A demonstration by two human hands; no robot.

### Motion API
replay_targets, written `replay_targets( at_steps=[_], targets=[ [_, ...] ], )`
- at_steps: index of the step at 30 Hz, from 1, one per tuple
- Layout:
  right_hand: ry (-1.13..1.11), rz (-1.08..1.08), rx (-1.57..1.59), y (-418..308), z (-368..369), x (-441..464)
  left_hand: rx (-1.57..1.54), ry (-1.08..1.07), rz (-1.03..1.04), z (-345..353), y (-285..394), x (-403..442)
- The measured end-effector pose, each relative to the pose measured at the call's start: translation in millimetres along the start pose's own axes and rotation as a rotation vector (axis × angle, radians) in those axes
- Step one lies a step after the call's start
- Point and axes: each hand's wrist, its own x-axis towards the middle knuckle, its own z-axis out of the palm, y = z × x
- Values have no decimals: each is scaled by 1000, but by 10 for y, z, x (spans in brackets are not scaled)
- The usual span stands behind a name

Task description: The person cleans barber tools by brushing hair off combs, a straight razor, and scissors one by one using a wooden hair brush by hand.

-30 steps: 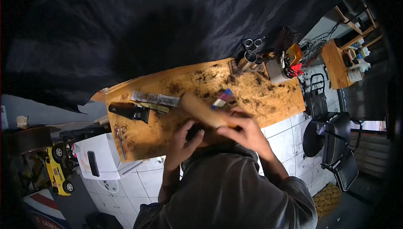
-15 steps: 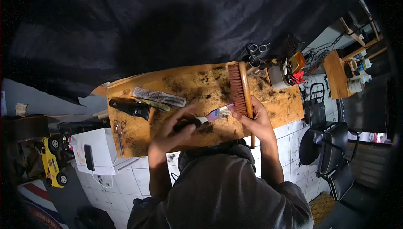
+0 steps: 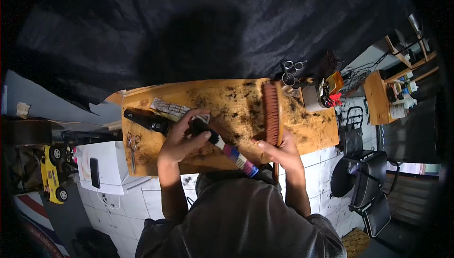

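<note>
Striped brush (image 3: pixel 232 154) swung bodyward, left hand (image 3: pixel 178 139) curled round bristles (image 3: pixel 202 127).

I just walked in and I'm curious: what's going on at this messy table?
At the wooden table, scattered with dark, hair-like bits, a person's left hand holds a small brush around its black bristles. The right hand holds a long wooden brush with reddish-brown bristles. Clippers and scissors lie on the table's left side.
</note>
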Motion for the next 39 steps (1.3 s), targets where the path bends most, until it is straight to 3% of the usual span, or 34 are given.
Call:
replay_targets(
  at_steps=[1, 2, 8, 9, 12, 14, 18, 19, 22, 23, 26, 27, 28, 30, 34, 35, 36, 39],
  targets=[
    [-57, -65, 29, -4, 34, 2, 18, 3, -21, 14, -6, 18],
    [-200, 61, 66, 9, -18, -4, 36, 7, -41, 36, -8, 34],
    [-158, 11, 30, 11, 201, -51, -355, 290, -81, 513, -123, 109],
    [-135, -28, 75, 15, 255, -40, -174, 241, -87, 500, -323, 142],
    [-105, -168, 40, 109, 297, -19, -205, 23, -217, 714, -405, 53],
    [-114, -283, -137, 132, 290, -35, -325, 56, -256, 750, -632, 7],
    [-247, -244, 41, 242, 199, -246, -478, 105, -285, 684, -654, -10],
    [-236, -178, 144, 205, 204, -308, -544, 191, -311, 740, -512, -38],
    [-161, -212, -353, 224, 110, -376, -638, 65, -397, 594, -406, -107],
    [-118, -337, -454, 294, 112, -356, -646, 93, -434, 607, -316, -131],
    [-153, -133, -566, 117, 130, -363, -533, 46, -441, 601, -443, -216],
    [-126, -353, -648, 232, 106, -294, -487, -29, -481, 593, -492, -221],
    [-106, -401, -679, 240, 75, -241, -470, -107, -477, 604, -392, -233],
    [14, -375, -775, 258, -76, -49, -438, -257, -462, 622, -128, -254],
    [373, -291, -710, 23, -166, 155, -453, -297, -435, 513, -152, -294],
    [374, -293, -687, 3, -200, 156, -499, -304, -455, 490, -116, -289],
    [371, -294, -663, -10, -215, 163, -545, -307, -475, 466, -56, -288],
    [-1, -573, -636, 3, -101, 30, -570, -276, -519, 443, -129, -269]
  ],
)
